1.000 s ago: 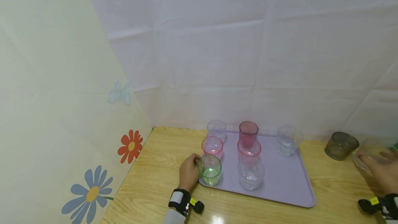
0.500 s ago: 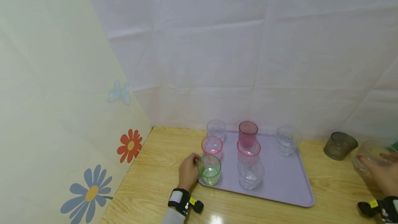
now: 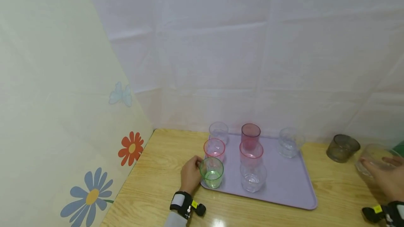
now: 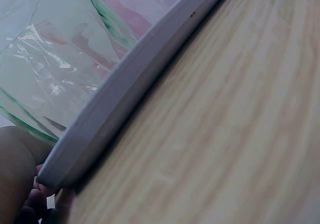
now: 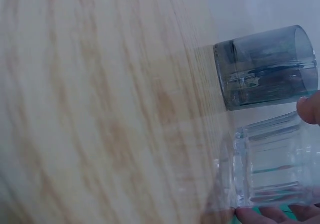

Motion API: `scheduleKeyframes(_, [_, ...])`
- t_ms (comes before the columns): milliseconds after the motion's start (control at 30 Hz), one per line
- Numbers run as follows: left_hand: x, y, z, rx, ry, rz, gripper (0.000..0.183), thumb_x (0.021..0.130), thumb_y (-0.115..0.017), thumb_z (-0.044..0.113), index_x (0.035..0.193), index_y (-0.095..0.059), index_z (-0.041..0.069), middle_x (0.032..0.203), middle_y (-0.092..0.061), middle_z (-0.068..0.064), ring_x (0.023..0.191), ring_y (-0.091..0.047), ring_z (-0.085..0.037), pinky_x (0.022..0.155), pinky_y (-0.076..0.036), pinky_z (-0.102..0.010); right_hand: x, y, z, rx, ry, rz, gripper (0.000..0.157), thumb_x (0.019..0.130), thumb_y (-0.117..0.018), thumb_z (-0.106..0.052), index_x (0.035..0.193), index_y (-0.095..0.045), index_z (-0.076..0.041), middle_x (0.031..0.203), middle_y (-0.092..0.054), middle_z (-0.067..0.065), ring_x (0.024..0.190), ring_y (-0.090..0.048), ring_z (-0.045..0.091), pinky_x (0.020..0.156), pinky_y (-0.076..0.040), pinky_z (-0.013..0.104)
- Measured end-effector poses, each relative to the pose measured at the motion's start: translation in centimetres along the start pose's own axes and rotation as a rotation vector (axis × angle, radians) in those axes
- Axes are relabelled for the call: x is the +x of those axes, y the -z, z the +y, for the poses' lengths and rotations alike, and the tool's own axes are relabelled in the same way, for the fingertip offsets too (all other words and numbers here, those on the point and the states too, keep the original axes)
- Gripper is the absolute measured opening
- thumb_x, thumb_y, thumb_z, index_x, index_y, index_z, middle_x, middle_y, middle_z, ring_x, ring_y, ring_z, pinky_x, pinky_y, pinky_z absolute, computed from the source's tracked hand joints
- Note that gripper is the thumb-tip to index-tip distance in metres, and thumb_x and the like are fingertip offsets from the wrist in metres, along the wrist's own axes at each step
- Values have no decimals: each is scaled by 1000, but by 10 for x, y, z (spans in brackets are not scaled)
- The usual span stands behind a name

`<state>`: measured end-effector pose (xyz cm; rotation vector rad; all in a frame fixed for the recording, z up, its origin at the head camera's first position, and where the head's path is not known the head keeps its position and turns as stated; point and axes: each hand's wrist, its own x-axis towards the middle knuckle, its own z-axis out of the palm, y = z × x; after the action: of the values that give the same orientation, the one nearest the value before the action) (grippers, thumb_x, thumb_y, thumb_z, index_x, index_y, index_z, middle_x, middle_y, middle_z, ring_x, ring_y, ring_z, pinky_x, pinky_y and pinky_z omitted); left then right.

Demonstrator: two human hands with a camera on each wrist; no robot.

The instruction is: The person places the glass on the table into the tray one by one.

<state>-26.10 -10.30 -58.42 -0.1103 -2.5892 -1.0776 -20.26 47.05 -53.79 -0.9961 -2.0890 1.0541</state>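
My left hand (image 3: 190, 175) grips the near left corner of a lilac tray (image 3: 284, 188), thumb above and fingertips curled beneath the rim. Beside the thumb stands a green-tinted glass (image 3: 212, 176), its wall close to the hand in the left wrist view. Off the tray at the far right, my right hand (image 3: 386, 178) holds a clear glass (image 5: 272, 159), thumb on one side and fingers (image 5: 260, 216) round the other. The glass is upright, its base close to the wood. Right next to it stands a smoky grey glass (image 3: 342, 149), also seen in the right wrist view.
On the tray stand a pink-rimmed glass (image 3: 214, 147), a dark pink tumbler (image 3: 250, 136), another pink-rimmed glass (image 3: 251, 150), and clear glasses, including one at the front (image 3: 253, 178). A clear mug (image 3: 288, 146) is at the back right. White sheeting (image 3: 214, 62) hangs behind the table.
The whole scene has slid slightly left in the head view. Both hands keep their holds; the tray and the other glasses stay where they stood.
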Motion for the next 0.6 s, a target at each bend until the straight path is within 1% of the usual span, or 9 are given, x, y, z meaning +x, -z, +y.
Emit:
scheduleKeyframes(100, [-1,1,1,7,-8,14,16,94,-64,4,89,-72,17,76,-64,5,69,-55,-7,63,-43,-27,-5,1,-3,-3,0,2,85,103,-61,-32,171,-11,-20,172,-24,25,155,-32,53,118,-34,71])
scheduleKeyframes(200, [-1,2,3,5,4,2,16,95,-64,4,90,-72,16,77,-64,5,69,-55,-8,62,-43,-27,-7,4,-5,-50,-29,-36,85,103,-59,-32,171,-10,-14,172,-23,28,155,-31,53,117,-34,71])
scheduleKeyframes(367, [-1,3,4,4,19,-12,15,96,-64,4,90,-72,16,78,-64,5,69,-54,-8,63,-43,-26,-12,5,-7,-106,-38,-58,83,103,-57,-26,170,-11,-8,172,-21,30,157,-28,52,122,-31,67])
scheduleKeyframes(433, [-1,4,5,1,19,-13,15,96,-64,5,90,-72,16,78,-64,5,69,-54,-8,63,-43,-26,-14,5,-7,-109,-32,-61,83,103,-57,-22,169,-9,-7,172,-20,31,157,-27,53,123,-30,67])
scheduleKeyframes(600, [-1,3,4,-1,11,-7,15,96,-64,5,90,-72,16,77,-64,5,69,-55,-8,63,-43,-27,-17,5,-7,-86,-27,-71,84,103,-57,-23,169,-8,-5,171,-19,33,156,-27,55,121,-30,69])
